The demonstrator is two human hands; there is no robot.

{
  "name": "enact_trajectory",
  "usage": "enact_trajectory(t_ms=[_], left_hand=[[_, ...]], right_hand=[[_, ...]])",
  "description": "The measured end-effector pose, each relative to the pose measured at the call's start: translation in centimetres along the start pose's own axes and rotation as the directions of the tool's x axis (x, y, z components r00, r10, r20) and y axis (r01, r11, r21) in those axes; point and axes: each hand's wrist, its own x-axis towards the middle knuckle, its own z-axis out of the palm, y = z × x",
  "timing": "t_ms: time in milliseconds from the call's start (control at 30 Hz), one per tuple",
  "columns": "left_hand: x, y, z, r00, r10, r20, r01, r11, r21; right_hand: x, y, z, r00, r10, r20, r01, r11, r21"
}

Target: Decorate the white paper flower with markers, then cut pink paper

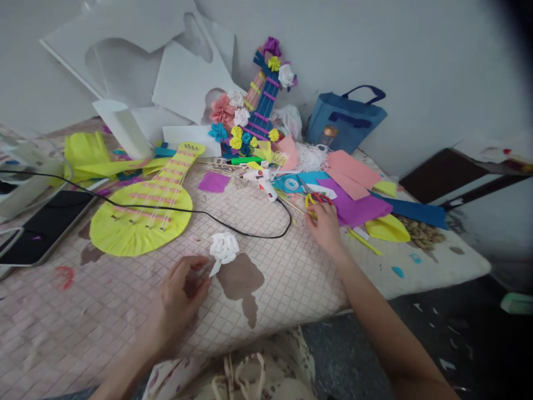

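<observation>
My left hand (pixel 179 297) rests on the quilted cover, its fingers pinched on the tail of a white paper flower (pixel 224 248). My right hand (pixel 323 225) reaches forward, fingers closing on scissors with yellow and red handles (pixel 315 199) that lie among the coloured paper. A white glue gun (pixel 263 179) lies just beyond, its black cord (pixel 250 230) looping across the cover. A yellow paper guitar (pixel 144 214) lies flat to the left.
A blue and purple paper guitar with paper flowers (pixel 258 105) leans on the wall. Pink, purple, blue and yellow sheets (pixel 358 189) are scattered at right, near a blue bag (pixel 345 119). White cut boards (pixel 137 50) stand at the back. A tablet (pixel 45 225) lies at left.
</observation>
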Motion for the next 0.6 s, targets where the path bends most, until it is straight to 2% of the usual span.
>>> enact_trajectory(t_ms=[200, 400, 600], left_hand=[[-0.2, -0.1, -0.1, 0.999, -0.043, -0.013, 0.043, 0.999, 0.014], [0.0, 0.1, -0.1, 0.999, -0.01, -0.047, 0.01, 1.0, -0.015], [0.0, 0.3, -0.2, 0.999, -0.031, -0.032, 0.03, 0.999, -0.035]], right_hand=[[1.6, -0.8, 1.9, 0.999, -0.014, 0.046, 0.017, 0.998, -0.061], [0.6, -0.3, 0.7, 0.999, 0.023, -0.024, -0.024, 0.999, -0.03], [0.1, -3.1, -0.2, 0.997, -0.039, -0.059, 0.045, 0.993, 0.108]])
